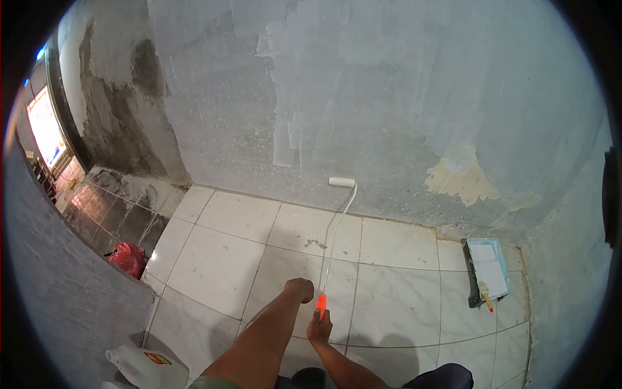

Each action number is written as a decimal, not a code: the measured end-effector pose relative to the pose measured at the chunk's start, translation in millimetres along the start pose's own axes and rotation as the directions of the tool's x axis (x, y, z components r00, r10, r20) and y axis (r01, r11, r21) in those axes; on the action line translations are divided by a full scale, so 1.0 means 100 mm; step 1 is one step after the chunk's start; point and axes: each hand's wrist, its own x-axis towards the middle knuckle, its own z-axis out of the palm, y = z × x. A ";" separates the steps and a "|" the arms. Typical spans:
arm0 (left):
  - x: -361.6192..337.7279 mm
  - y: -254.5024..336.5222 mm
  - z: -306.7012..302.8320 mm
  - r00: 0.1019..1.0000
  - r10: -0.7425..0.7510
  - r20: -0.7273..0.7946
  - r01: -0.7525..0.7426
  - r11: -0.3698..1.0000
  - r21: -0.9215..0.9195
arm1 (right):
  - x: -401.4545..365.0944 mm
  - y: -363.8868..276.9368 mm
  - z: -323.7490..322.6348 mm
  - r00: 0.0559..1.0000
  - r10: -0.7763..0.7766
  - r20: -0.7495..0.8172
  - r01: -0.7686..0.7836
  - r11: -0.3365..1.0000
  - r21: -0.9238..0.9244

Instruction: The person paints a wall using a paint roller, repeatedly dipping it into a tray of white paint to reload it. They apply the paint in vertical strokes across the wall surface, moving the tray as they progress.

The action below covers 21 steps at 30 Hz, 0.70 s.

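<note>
My right hand (319, 326) is wrapped round the orange handle (321, 303) of a paint roller. Its long thin metal rod runs up to a white roller sleeve (341, 182), which lies level against the lower part of the grey wall (363, 97). Just left of the handle, my left hand (299, 290) is curled into a fist, apart from the rod, with nothing showing in it. On the wall, smoother lighter grey patches sit above speckled grey, and a cream bare patch (463, 178) shows at the right.
A paint tray (472, 272) with white paint stands near the right corner, a brush (486, 298) at its front end. A white plastic jug (146, 366) is at bottom left. A red plastic bag (128, 259) lies by the left wall edge, beside dark tiles and a doorway.
</note>
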 end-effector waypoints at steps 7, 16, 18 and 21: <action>-0.06 -0.03 -0.02 1.000 0.008 0.018 -0.008 1.000 0.004 | 0.56 -0.57 -0.14 1.000 -0.016 -0.025 0.019 0.994 0.105; 0.00 0.03 -0.01 1.000 -0.015 -0.004 0.015 1.000 0.004 | -0.03 0.15 -0.02 0.999 0.023 -0.036 -0.020 0.995 0.097; -0.01 0.04 -0.01 1.000 -0.014 -0.012 0.014 1.000 0.013 | -0.08 0.12 -0.06 0.999 0.033 -0.030 -0.029 0.992 0.124; -0.02 0.13 -0.06 1.000 -0.017 0.015 0.017 1.000 0.014 | 0.08 0.00 -0.16 1.000 0.012 -0.015 -0.010 0.996 0.092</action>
